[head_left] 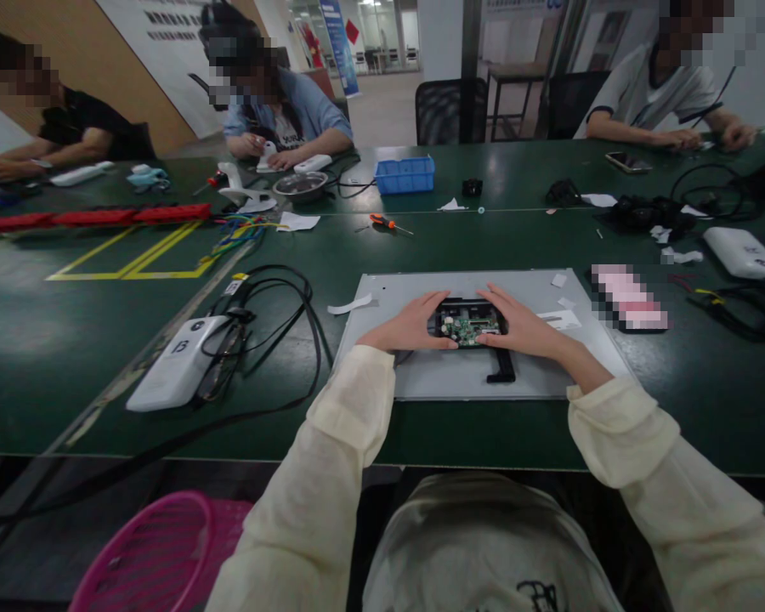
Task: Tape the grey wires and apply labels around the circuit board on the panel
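Observation:
Both hands hold a black device housing with a green circuit board (470,330) in it, over a light grey board (439,378) on the table. My left hand (414,325) grips its left side, fingers along the back edge and thumb at the front. Mirroring it on the right side is my right hand (523,325), its thumb tip against the front edge of the circuit board. A black angled part (502,367) sticks out toward me below the housing; whether it is joined to the housing is unclear.
Left on the green table (280,433) lie a white power bank (177,361) and looped black cables. A phone (629,296) is right of the board. Farther back are an orange screwdriver (383,222), a blue bin (405,176) and a metal bowl (301,186). Several people sit opposite.

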The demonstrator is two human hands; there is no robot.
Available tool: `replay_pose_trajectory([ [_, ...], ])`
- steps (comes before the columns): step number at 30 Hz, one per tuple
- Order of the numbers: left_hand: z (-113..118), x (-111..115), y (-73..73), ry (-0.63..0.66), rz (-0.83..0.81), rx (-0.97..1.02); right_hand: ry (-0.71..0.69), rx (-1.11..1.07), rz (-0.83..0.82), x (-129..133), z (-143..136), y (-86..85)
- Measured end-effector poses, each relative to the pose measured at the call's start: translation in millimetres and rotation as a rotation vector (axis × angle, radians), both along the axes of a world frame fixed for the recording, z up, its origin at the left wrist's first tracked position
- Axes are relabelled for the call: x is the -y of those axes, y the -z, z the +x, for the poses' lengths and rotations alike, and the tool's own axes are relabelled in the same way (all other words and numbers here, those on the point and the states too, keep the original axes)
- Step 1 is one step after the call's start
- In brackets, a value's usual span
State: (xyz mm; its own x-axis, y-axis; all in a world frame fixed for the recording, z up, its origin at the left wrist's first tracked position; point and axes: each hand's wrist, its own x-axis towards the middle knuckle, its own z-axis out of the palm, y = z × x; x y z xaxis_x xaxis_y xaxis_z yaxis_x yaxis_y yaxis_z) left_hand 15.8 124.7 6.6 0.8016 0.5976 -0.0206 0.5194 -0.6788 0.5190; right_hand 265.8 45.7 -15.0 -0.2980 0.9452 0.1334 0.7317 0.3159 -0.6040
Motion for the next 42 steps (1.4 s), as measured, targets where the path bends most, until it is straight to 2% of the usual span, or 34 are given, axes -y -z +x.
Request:
replay_pose_trajectory([
  [6, -4, -3, -1.8, 0.000, -0.070, 0.030, -0.041, -0.002, -0.036, 1, 2, -3.0],
  [10, -10, -4, -6.6, -0.008, -0.254, 0.172, -0.060, 0.000, -0.032, 1, 3, -1.5],
  [14, -10, -2, -13.0, -0.073, -0.475, 0.332, -0.079, -0.044, -0.054, 1, 5, -4.9],
  [17, -9, 1, -16.4, -0.113, -0.636, 0.433, -0.097, -0.150, -0.087, 3, 8, -14.1],
  [21, -9, -1, -17.1, -0.110, -0.788, 0.536, -0.054, -0.335, -0.200, 4, 13, -23.9],
  [26, -9, -8, -15.5, -0.120, -0.976, 0.620, -0.080, -0.538, -0.332, -1, 21, -18.1],
  [34, -13, -16, -16.6, -0.278, -1.182, 0.855, -0.028, -0.787, -0.383, -8, 25, -16.3],
  [38, -21, -19, -19.3, -0.309, -1.258, 0.849, 0.018, -0.818, -0.425, -9, 25, -18.4],
  [42, -28, -23, -21.0, -0.279, -1.316, 0.795, 0.021, -0.821, -0.413, -9, 25, -18.7],
])
